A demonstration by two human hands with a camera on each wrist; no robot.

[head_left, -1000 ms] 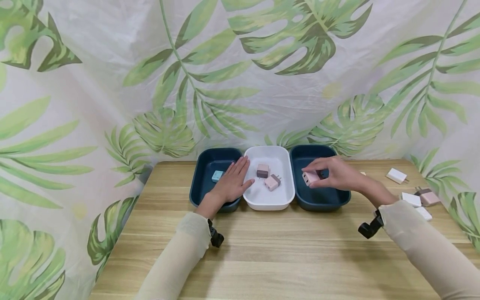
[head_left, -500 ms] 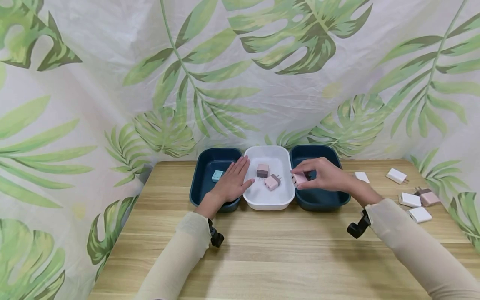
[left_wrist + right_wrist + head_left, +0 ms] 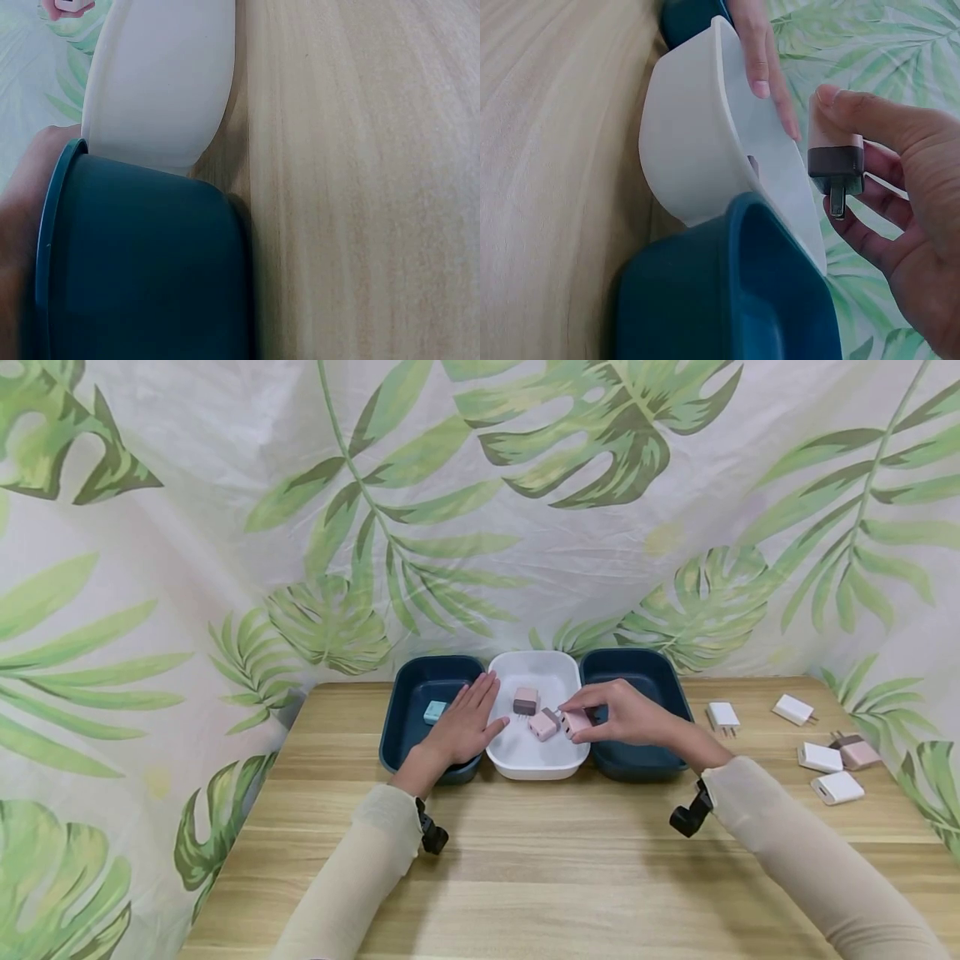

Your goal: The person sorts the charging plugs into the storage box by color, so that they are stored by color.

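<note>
Between thumb and fingertips my right hand (image 3: 630,714) pinches a pink and dark-brown charger plug (image 3: 577,723), held over the right rim of the white bin (image 3: 536,772). In the right wrist view the charger plug (image 3: 836,154) shows its metal prongs pointing down. Two more pink and brown chargers (image 3: 543,725) lie inside the white bin. My left hand (image 3: 461,727) rests with straight fingers across the rims of the left navy bin (image 3: 431,662) and the white bin. A light-blue charger (image 3: 434,712) sits in that left bin, partly beside the hand.
The right navy bin (image 3: 637,772) stands under my right hand and wrist. On the table's right side lie several white chargers (image 3: 820,757) and one pink and brown charger (image 3: 857,752). A leaf-patterned cloth (image 3: 450,527) hangs directly behind the bins.
My right hand has moved left with the pink and brown charger, from over the right navy bin to the white bin's edge. The left hand has stayed in place.
</note>
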